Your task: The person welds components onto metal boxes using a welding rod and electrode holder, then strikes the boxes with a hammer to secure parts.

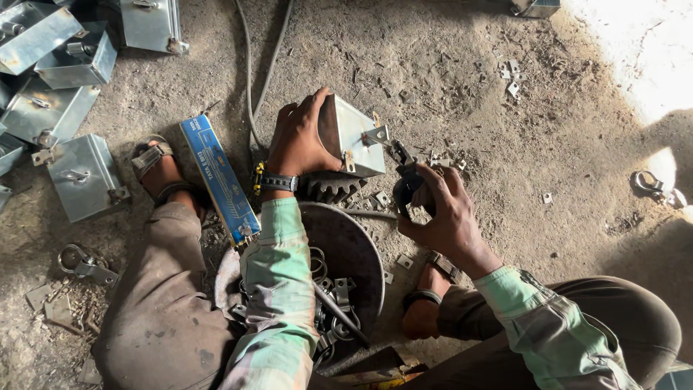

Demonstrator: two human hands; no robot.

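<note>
Left hand [299, 141] clamped over small metal box [354, 137], steadying it on toothed gear [332, 186] at twelve o'clock of round pan [361, 253], right hand [440, 213] fingers [426, 189] closed around dark hand tool [404, 177] at the box's latch corner.

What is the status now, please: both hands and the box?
Left hand clamps metal box on the gear. Right hand grips black hand tool at the box's latch. Nothing between them.

Left hand [299, 141] reaches forward with fingers curled in a grip; right hand [440, 209] is clenched, wrist bent inward.
</note>
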